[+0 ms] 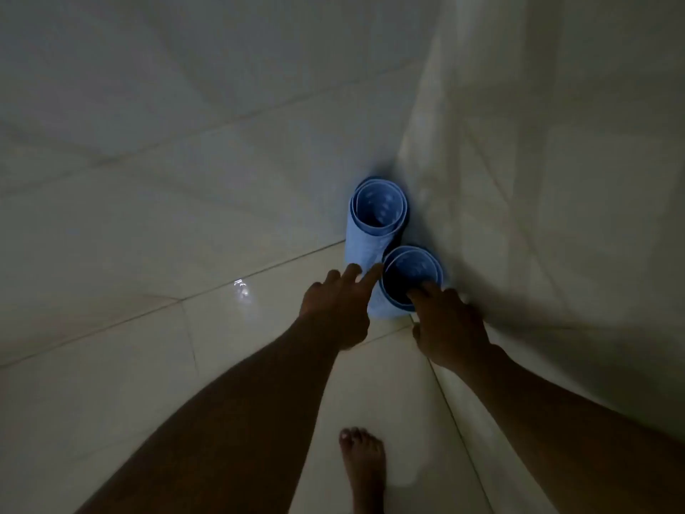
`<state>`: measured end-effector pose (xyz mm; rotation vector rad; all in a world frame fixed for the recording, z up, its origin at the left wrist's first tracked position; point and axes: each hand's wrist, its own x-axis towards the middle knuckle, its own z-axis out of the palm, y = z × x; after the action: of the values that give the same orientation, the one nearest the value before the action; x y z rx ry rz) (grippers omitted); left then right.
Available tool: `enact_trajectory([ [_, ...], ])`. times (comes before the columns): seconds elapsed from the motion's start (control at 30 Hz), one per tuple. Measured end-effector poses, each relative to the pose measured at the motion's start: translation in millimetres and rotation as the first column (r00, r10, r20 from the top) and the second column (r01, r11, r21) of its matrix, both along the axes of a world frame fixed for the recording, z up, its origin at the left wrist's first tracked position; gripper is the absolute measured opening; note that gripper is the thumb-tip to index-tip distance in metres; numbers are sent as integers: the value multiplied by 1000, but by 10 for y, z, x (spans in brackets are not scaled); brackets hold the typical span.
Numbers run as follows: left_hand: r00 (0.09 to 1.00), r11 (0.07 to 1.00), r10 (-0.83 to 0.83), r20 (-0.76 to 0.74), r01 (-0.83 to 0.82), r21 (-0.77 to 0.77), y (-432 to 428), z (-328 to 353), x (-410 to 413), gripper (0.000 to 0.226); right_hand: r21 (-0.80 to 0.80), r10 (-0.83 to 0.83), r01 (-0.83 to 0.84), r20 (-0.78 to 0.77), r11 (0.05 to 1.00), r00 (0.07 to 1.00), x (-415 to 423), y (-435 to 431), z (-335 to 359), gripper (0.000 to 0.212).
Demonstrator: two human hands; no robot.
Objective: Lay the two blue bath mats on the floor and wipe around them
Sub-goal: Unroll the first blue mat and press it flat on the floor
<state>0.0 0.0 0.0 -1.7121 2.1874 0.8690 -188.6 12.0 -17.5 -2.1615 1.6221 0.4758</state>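
Head view: 2 bath mats stand upright on end, each wound into a tube, in the corner where the floor meets the wall. The far blue rolled bath mat, with a dimpled surface, stands deeper in the corner. The near blue rolled bath mat, of the same dimpled material, stands just in front of it and to its right. The 2 rolls touch side to side. Both open top ends face the camera, and the spiral of the layers is visible in each.

The left hand reaches in from the lower left. Its index and middle fingers are extended and slightly spread, with the tips at the seam between the 2 rolls. Its other fingers are bent back. The right hand sits at the rim of the near roll. Its fingers are hooked over the rim, tips inside the tube. Whether the thumb presses the outside cannot be told.

The glossy pale tiled floor shows grout lines and 1 small bright reflection. The pale tiled wall fills the right side. 1 bare foot stands on the floor between the 2 forearms. Lighting is dim.
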Motion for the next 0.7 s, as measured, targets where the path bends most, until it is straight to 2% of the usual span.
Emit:
enact_trajectory([
  [0.1, 1000, 999, 18, -5, -18, -33, -26, -80, -22, 90, -48, -33, 34, 18, 998, 999, 47, -57, -100, 29],
  [0.3, 1000, 996, -11, 13, 12, -89, 174, -61, 84, 88, -176, 48, -13, 196, 984, 980, 14, 97, -124, 13],
  [0.47, 999, 998, -11, 49, 14, -56, 473, 147, 354, 66, -219, 221, -167, 251, 961, 943, 142, 358, 76, 14],
  [0.7, 994, 999, 35, 106, -34, -15, 1376, 419, 1026, 24, -232, 249, -191, 254, 954, 935, 787, 1103, 380, 8],
])
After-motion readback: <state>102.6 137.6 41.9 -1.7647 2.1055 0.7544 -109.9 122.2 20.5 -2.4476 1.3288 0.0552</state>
